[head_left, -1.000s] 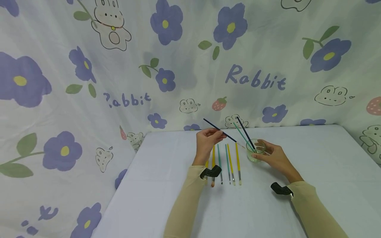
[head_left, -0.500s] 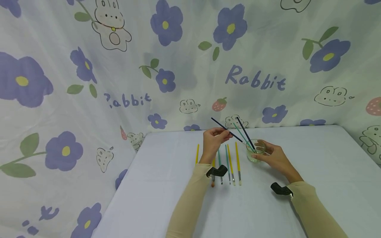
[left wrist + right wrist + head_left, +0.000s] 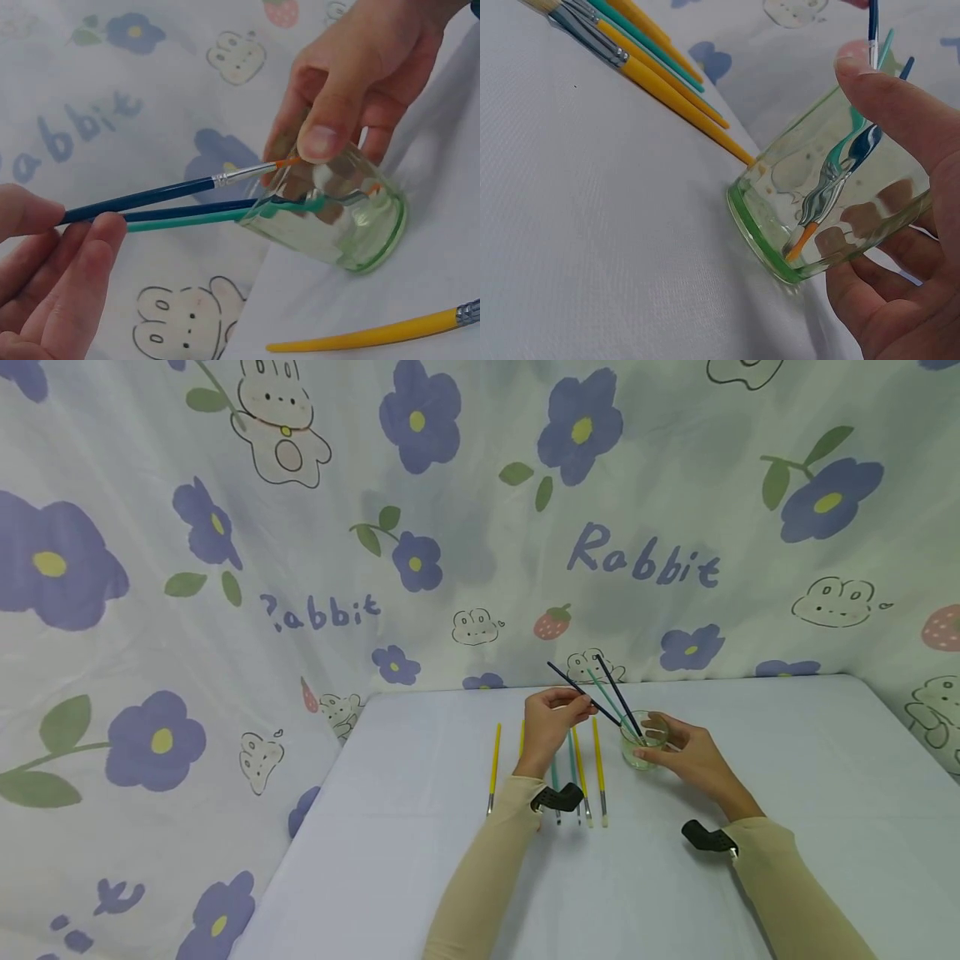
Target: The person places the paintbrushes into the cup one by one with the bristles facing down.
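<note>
My left hand (image 3: 551, 727) pinches a dark blue paintbrush (image 3: 142, 199) partway along its handle. Its orange bristles point down and overlap the rim of a clear green-tinted glass (image 3: 776, 180) in the left wrist view. Thumb and fingers of my right hand (image 3: 693, 756) grip that glass from the right, close to its rim. Inside lean two brushes, a teal paintbrush (image 3: 606, 690) and another dark blue paintbrush (image 3: 612, 679), bristles down at the bottom. Through the glass wall their ferrules look bent.
Several yellow and teal brushes lie in a row left of the glass, including a yellow paintbrush (image 3: 599, 760) and one at the far left (image 3: 495, 760); my left forearm hides part of the row. The white table (image 3: 337, 860) meets a printed curtain (image 3: 480, 527) behind.
My left hand has moved right with the dark blue paintbrush, bringing its bristles to the glass's rim. The right hand and the glass have stayed in place.
</note>
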`<state>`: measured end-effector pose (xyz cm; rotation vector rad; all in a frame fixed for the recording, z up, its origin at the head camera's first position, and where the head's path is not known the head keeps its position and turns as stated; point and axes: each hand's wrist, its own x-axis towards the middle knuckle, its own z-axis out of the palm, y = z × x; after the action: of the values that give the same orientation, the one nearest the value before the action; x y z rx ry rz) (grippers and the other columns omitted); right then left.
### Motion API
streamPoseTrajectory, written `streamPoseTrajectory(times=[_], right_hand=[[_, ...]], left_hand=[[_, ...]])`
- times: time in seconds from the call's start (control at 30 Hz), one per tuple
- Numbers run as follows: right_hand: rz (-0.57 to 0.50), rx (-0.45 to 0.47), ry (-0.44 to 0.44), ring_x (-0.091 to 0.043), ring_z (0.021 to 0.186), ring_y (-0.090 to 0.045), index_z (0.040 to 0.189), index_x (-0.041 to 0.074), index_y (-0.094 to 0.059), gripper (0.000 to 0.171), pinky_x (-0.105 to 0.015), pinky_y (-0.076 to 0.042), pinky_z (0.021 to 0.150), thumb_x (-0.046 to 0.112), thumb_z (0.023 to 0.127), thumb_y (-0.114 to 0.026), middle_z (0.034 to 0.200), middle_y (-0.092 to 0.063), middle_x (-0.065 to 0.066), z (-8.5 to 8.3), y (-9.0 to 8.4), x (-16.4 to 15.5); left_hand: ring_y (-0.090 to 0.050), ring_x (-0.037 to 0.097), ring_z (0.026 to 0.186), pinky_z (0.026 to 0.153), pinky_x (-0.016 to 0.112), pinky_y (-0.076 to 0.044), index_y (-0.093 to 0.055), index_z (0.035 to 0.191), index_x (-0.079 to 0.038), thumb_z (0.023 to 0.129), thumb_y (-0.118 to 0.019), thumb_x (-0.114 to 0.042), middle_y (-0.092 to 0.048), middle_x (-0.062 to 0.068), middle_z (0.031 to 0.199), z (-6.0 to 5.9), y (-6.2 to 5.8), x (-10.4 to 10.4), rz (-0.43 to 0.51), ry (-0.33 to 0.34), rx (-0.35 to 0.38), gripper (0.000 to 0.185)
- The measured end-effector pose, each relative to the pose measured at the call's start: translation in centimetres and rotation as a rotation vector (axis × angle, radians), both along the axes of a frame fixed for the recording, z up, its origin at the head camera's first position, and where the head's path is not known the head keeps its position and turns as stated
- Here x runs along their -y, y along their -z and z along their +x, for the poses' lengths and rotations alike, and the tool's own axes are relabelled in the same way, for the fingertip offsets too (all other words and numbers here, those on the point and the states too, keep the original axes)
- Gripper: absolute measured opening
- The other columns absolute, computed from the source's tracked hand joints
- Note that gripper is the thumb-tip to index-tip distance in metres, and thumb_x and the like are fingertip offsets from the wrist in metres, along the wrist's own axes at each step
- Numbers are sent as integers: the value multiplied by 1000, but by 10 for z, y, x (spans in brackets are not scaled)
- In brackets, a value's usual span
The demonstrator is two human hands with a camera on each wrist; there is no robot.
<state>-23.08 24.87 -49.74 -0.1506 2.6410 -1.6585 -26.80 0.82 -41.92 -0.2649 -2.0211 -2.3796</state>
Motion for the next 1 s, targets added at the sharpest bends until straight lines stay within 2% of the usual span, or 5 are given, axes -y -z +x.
streamPoseTrajectory(times=[0.3,0.5,0.7,1.0], right_hand=[[-2,6,1,-45,146,-47,161,11,-35,89,-58,-47,114,44,91,-78,155,-54,-16,1,-1,0],[-1,21,6,-47,147,-44,162,11,-33,91,-60,-46,115,45,91,-78,156,-52,-17,1,-1,0],[7,19,8,-48,147,-43,162,10,-34,92,-61,-46,115,47,91,-78,155,-53,-18,1,-1,2],[-4,-2,0,-47,145,-46,160,9,-36,89,-61,-46,115,46,91,-78,154,-54,-18,4,-3,3]], left_hand=[[-77,13,74,80,32,-66,-72,100,7,90,-76,0,-73,9,86,-2,7,-6,-39,17,-4,13],[-79,19,79,82,32,-66,-73,100,6,90,-77,-2,-75,15,91,0,9,-8,-84,28,3,14],[-79,17,80,80,29,-66,-75,99,3,91,-78,-6,-78,16,93,3,10,-10,-146,27,20,13],[-79,17,79,78,28,-66,-76,97,0,90,-79,-7,-79,16,93,4,15,-14,-178,22,4,10]])
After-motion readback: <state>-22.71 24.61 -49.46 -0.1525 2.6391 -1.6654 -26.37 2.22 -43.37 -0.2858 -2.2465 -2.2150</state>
